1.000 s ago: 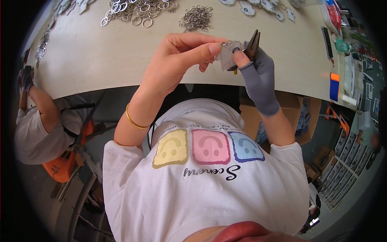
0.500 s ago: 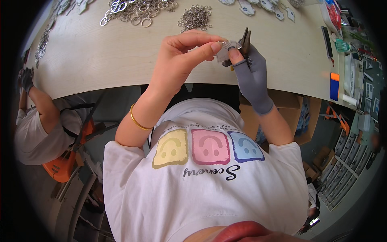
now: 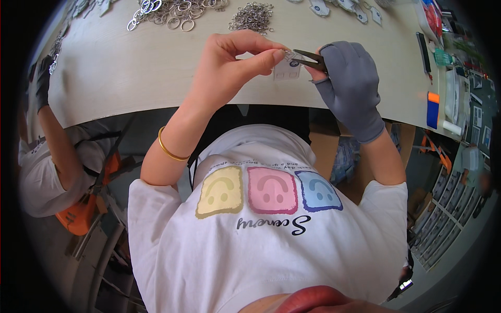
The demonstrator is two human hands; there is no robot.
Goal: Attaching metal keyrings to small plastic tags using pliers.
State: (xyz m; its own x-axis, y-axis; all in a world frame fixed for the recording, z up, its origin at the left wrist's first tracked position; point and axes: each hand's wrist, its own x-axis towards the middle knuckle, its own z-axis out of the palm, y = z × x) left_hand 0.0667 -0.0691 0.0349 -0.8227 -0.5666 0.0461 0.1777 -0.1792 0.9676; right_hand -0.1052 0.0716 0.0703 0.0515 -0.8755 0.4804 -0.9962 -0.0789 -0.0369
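Observation:
Between thumb and forefinger, my left hand [image 3: 237, 65] pinches the top of a small pale tag [image 3: 287, 71] with a dark round mark. Any small ring under those fingertips is too fine to make out. My right hand [image 3: 352, 78], in a grey glove with a bare thumb tip, grips a pair of dark pliers [image 3: 312, 60]. The plier jaws point left and reach the upper part of the tag, close to my left fingertips. Beyond my hands lies a pile of small metal rings [image 3: 251, 17], with larger split rings [image 3: 175, 13] to its left.
More pale tags [image 3: 360, 13] lie at the far right of the table [image 3: 156, 68]. A black bar-shaped object [image 3: 422, 52] and a blue-and-orange item [image 3: 432, 110] are along the right edge. At the far left, a co-worker's gloved hand [image 3: 43, 86] is over the table. An open cardboard box [image 3: 321, 151] sits below the edge.
The right hand has turned over and shifted right, bringing the pliers from upright to pointing left at the tag. Its thumb has left the tag, which now hangs from the left fingers.

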